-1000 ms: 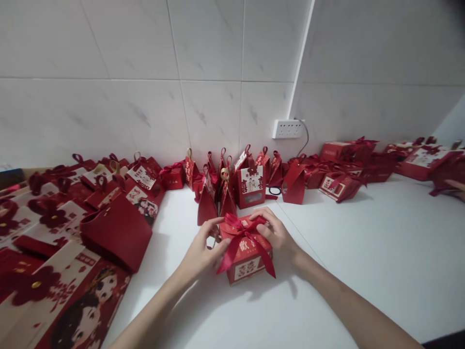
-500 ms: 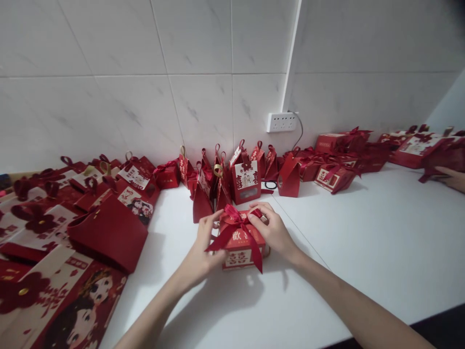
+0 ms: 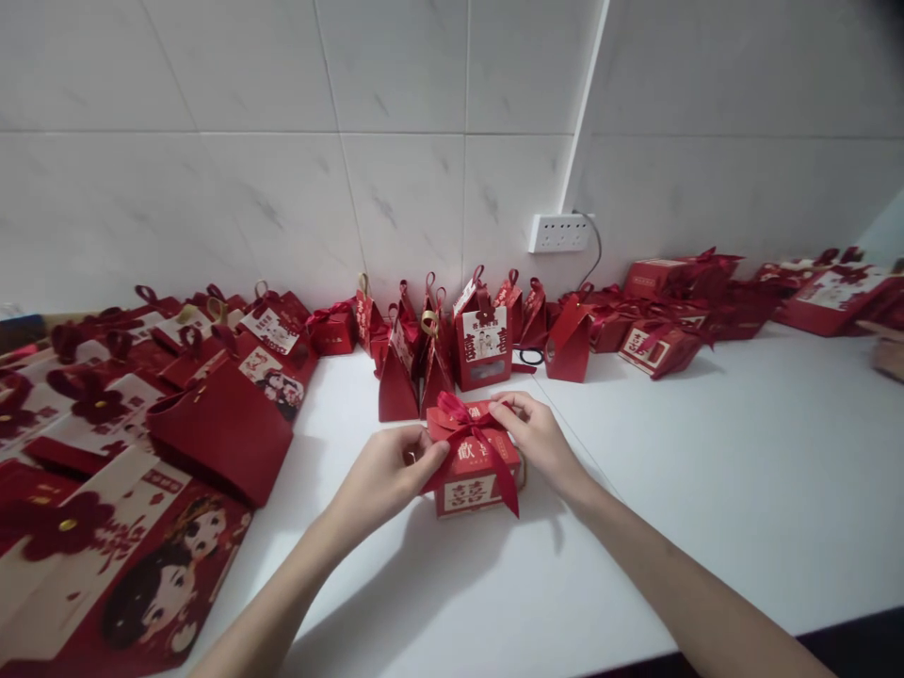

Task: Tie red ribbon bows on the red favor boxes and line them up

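– So, where's the small red box [image 3: 475, 476] sitting?
– On the white surface [image 3: 706, 490], centre front, just ahead of the row of packages along the wall. Label face toward the camera.

– Hands?
– Both pinched shut on the ribbon bow [image 3: 462, 422]. Left hand [image 3: 381, 476] grips the left side of it, fingers curled in tight. Right hand [image 3: 540, 438] holds the right loop between thumb and fingertips, at the box's far top edge.

– Anything different from a second ago?
– Left hand has closed up. It was looser, fingers spread along the box's side; now it has gathered the left tail into a fist. The box sits slightly farther from the body. My read: the bow is being pulled snug, not undone, since the loops stay formed.

– Counts?
– One box in hand, one bow; one tail hanging free down the front, the other hidden in the left hand. Behind it: two cone pouches [image 3: 397, 377], one tall window box [image 3: 484, 344], one black ring [image 3: 531, 357]. One big red bag [image 3: 226, 438] on its side at left. One socket strip [image 3: 557, 233] on the tiles.

– The rest of the red packages?
– Well over a dozen, overlapping; no firm count.
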Available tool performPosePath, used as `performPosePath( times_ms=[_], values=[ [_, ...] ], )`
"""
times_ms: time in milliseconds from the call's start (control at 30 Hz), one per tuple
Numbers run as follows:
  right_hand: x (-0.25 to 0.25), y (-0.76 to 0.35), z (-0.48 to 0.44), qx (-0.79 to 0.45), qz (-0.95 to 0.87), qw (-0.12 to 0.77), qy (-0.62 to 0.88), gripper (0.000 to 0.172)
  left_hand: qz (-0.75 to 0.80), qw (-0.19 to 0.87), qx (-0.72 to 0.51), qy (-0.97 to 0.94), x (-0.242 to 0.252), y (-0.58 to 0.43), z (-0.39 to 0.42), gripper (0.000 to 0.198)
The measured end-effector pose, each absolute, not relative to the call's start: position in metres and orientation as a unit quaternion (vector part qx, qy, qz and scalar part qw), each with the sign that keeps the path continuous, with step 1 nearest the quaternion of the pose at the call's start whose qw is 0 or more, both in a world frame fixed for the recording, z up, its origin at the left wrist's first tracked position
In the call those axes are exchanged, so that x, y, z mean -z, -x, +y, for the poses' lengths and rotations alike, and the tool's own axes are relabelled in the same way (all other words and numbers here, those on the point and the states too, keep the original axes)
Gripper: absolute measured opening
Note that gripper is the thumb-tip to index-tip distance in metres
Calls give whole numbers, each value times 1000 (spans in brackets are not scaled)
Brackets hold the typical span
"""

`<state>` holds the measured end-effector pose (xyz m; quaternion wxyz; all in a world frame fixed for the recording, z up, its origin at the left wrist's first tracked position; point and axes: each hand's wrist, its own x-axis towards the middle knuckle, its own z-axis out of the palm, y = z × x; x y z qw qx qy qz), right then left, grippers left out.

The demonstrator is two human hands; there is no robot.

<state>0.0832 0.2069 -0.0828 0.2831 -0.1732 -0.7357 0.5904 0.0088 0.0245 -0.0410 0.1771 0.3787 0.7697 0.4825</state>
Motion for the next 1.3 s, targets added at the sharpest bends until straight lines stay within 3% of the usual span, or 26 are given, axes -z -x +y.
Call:
performPosePath(
  times_ms=[200,267,500,600,833,1000,1133,1167,1200,1300],
  values=[
    [82,-84,205,-580,-746,290,155,28,716,351,-531,-286,31,-27,29,41],
    [82,-84,204,-563,-755,298,153,27,731,357,-500,-296,36,-40,31,38],
    [82,-84,204,-528,-779,306,146,23,817,89,-420,-386,72,-59,33,24],
    [81,-85,204,-521,-784,304,146,23,817,54,-414,-396,74,-53,33,24],
    [83,-86,205,-510,-791,304,148,25,791,213,-440,-367,62,-51,35,31],
    [84,-85,207,-489,-806,291,162,28,780,270,-425,-372,52,-48,30,30],
    [84,-85,208,-500,-804,283,156,28,708,445,-387,-389,38,-24,14,31],
    [84,-85,208,-502,-803,283,154,28,701,446,-405,-381,36,-16,13,35],
    [84,-85,208,-504,-802,283,153,28,707,412,-440,-369,35,-9,13,38],
    [83,-85,208,-508,-800,281,152,29,747,177,-559,-313,40,7,22,36]
  ],
)
